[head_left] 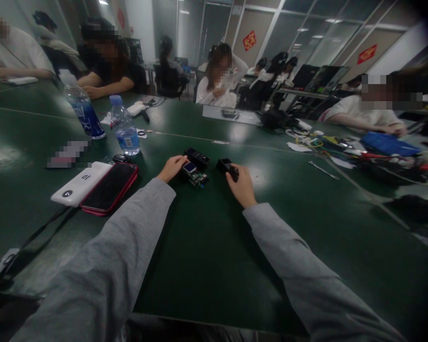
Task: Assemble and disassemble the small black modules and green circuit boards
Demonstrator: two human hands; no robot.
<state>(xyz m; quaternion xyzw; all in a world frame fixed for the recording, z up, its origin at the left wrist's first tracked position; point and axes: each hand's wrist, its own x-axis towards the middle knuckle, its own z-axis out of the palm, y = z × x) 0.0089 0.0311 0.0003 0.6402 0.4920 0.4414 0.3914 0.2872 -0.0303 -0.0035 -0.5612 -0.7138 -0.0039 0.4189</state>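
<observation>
My left hand [173, 168] is closed, its fingertips at the upper left edge of a small green circuit board [197, 178] that has a little screen. Just beyond the board lies a black rectangular case part [198, 156] on the green table. To the right, my right hand [243, 186] has its fingers wrapped around a black plastic box [227, 167], which sits low over the tabletop or on it; I cannot tell which. The far side of the right fingers' grip is partly hidden.
To the left lie a red-cased phone [110, 188] and a white power bank [80, 183] with a cable. Two plastic bottles, one clear [125, 130] and one blue-labelled [81, 107], stand behind. At right are a wrench [324, 170] and tangled cables [314, 141]. Several people sit across.
</observation>
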